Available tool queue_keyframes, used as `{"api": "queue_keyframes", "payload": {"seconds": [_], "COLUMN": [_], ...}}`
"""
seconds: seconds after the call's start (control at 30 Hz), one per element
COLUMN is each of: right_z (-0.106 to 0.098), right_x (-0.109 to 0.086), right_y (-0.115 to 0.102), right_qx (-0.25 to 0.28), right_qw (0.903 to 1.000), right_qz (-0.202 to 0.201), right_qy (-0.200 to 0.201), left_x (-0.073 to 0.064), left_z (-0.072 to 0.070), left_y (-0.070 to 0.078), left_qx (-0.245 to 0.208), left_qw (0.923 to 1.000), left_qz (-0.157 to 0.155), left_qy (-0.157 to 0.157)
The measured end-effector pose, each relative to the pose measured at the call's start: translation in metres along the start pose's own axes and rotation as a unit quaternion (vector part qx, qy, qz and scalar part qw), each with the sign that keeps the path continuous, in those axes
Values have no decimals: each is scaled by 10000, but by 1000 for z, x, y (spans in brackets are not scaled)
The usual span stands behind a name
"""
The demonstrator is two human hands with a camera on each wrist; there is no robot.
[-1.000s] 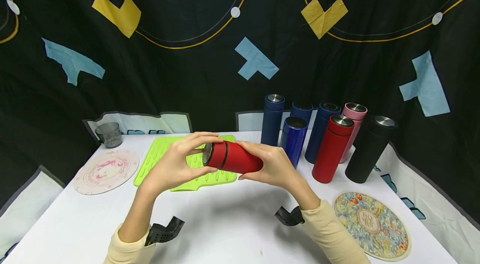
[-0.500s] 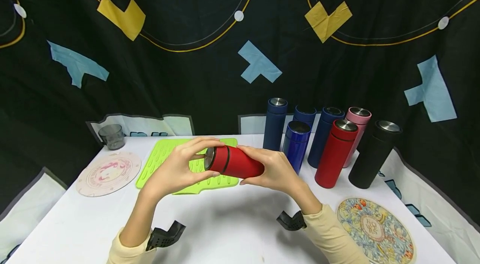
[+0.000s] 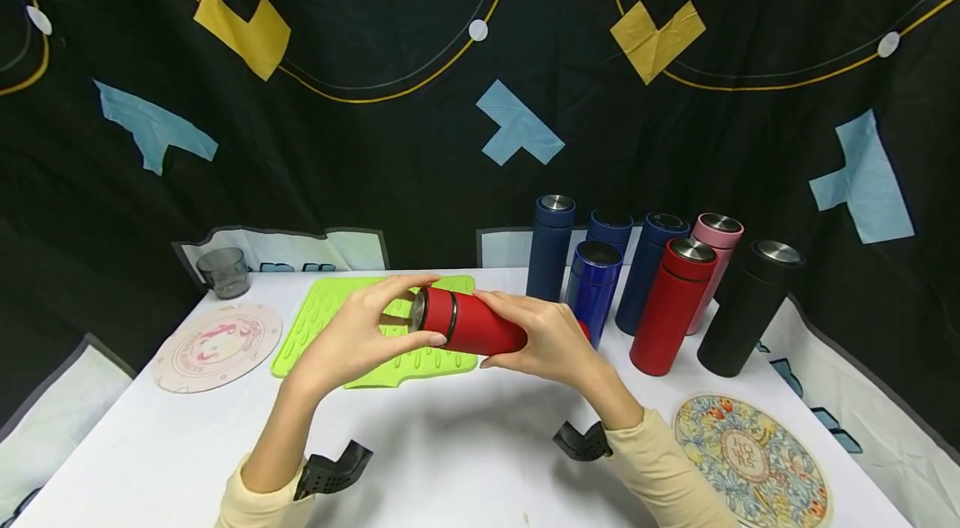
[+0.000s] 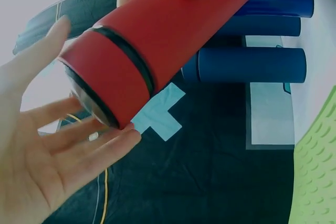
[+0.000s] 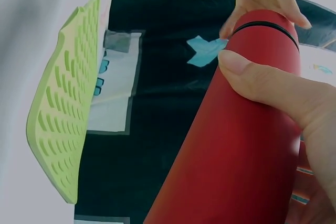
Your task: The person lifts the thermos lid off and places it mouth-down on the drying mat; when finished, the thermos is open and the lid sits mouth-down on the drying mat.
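Relative to the mat point(image 3: 315, 316) on the bench point(image 3: 450, 461), one placemat point(image 3: 217, 347) and the cup point(image 3: 223, 273) sit left, the standing flasks point(image 3: 673, 307) right, another placemat point(image 3: 752, 461) right and nearer the front, a curtain point(image 3: 337, 170) behind, and the raised flask point(image 3: 483, 324) in front, between left grip point(image 3: 360, 334) and right grip point(image 3: 547, 336).

Held red bottle point(image 3: 483, 325) partly behind right hand point(image 3: 553, 338), floral mat point(image 3: 750, 453) cut off at bottom edge
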State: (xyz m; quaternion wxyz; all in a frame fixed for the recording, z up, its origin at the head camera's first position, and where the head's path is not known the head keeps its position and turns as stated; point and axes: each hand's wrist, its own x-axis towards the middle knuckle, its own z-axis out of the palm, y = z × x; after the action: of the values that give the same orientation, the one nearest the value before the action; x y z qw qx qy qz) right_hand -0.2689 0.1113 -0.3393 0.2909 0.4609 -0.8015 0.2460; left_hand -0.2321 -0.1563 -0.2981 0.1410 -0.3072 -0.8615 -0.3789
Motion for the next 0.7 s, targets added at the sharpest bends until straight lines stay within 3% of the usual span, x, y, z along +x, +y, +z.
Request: {"api": "queue_keyframes", "payload": {"seconds": [0.17, 0.3, 0.5, 0.63, 0.7], "right_z": [1, 2, 1, 2, 2], "right_x": [-2, -2, -1, -1, 0], "right_y": [1, 2, 2, 2, 2], "right_qx": [90, 80, 117, 167, 121], "right_qw": [9999, 9999, 9998, 9998, 9999], "right_qz": [-12, -67, -60, -51, -69], "right_qy": [-93, -106, -124, -95, -67], "left_x": [0, 0, 2, 2, 2], "left_z": [0, 1, 2, 1, 1], "left_y": [-3, -5, -10, -12, -11], "left_qx": [-118, -157, -226, -261, -252], "left_qw": [9968, 9949, 9940, 9967, 9986], "left_qz": [763, 952, 970, 713, 442], "left_qy": [-204, -307, -445, -281, -161]}}
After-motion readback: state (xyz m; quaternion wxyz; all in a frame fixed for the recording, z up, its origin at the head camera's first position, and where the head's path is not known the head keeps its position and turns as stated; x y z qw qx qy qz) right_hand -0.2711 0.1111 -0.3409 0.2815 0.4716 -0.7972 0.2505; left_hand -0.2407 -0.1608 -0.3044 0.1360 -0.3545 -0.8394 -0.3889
